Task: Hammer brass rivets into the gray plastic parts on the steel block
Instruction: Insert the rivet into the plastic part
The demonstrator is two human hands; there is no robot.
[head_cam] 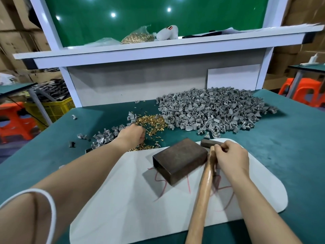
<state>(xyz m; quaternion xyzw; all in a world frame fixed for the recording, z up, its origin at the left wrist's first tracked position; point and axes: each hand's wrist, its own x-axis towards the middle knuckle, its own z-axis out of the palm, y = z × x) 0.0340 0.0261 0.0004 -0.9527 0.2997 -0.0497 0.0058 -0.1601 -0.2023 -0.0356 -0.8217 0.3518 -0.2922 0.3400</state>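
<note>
The dark steel block (180, 160) lies on a white mat (133, 199) with nothing on its top face. My left hand (131, 135) reaches into the loose heap of brass rivets (151, 121), fingers curled down among them; what they pinch is hidden. My right hand (231, 159) sits just right of the block and grips the wooden-handled hammer (202, 189) high on the handle, right below its dark head (208, 143). A big pile of gray plastic parts (216, 110) fills the table behind the block. A smaller heap of gray parts (105, 135) lies beside my left wrist.
The green table (281, 155) ends in a white back panel under a shelf (158, 48) that carries a bag of rivets (139, 37). Orange stools (302, 90) and a yellow crate (51, 108) stand beyond the table's sides.
</note>
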